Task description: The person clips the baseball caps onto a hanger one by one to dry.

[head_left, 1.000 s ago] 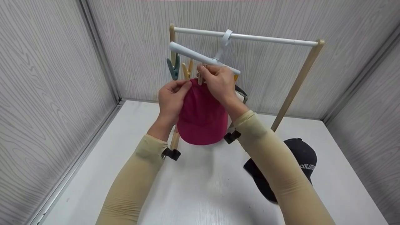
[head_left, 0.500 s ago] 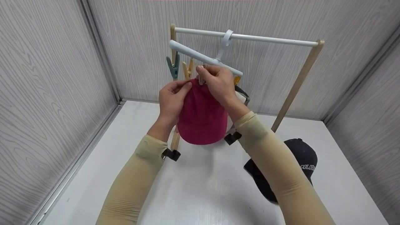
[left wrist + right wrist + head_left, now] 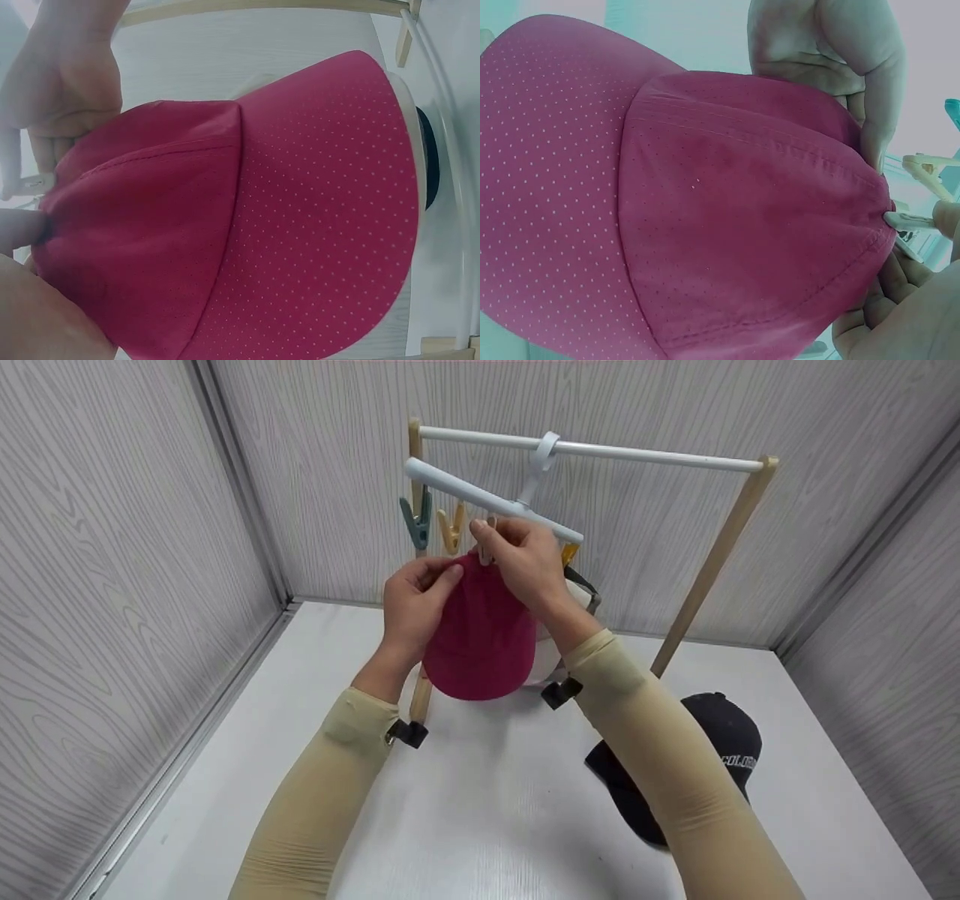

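Note:
A dark pink cap [image 3: 480, 637] hangs brim down below the hanger [image 3: 480, 495]; dots cover its brim [image 3: 330, 202] in the left wrist view. My left hand [image 3: 414, 604] pinches the crown's upper left edge between thumb and fingers. My right hand [image 3: 525, 556] pinches a pale clothespin [image 3: 485, 551] under the hanger bar. In the right wrist view, the tip of that clothespin [image 3: 907, 220] sits right at the gathered top of the crown. To its left, a yellow clothespin [image 3: 451, 528] and a teal clothespin [image 3: 417, 521] hang from the same hanger.
The hanger hooks onto a white rail [image 3: 652, 454] between wooden posts [image 3: 712, 570]. A light cap with a dark edge [image 3: 581, 589] hangs behind, below an orange clothespin [image 3: 569, 555]. A black cap [image 3: 720, 727] lies on the white table [image 3: 480, 810], partly behind my right forearm.
The pink cap's brim has swung slightly left and up. My left hand has lowered a little with the crown's edge, while my right hand stays nearly still at the pale clothespin.

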The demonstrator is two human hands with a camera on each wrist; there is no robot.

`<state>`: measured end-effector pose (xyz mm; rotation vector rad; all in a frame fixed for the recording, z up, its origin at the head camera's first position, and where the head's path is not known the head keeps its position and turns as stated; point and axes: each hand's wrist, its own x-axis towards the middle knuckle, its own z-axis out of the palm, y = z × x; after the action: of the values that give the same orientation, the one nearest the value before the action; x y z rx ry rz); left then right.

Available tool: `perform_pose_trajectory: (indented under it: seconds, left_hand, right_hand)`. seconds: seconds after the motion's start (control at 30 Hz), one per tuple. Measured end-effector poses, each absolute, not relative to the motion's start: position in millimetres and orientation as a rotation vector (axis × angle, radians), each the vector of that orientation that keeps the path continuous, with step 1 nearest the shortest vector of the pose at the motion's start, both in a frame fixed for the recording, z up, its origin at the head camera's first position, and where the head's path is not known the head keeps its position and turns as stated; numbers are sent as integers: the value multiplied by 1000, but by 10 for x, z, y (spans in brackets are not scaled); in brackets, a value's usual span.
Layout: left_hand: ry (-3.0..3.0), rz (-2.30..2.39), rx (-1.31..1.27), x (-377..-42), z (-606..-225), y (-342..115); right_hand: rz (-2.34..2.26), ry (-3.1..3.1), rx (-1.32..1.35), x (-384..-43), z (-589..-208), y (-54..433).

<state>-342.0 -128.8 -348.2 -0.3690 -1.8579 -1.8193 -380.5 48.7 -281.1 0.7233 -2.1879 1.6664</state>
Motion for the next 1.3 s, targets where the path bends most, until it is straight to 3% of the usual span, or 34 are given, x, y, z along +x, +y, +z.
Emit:
perform_pose_trajectory:
  seconds: [1.3]
  left_hand:
    - [-2064, -1613, -469, -3431, -3598, -1300]
  right_hand:
    - [1614, -2244, 738, -3783, -3137, 811]
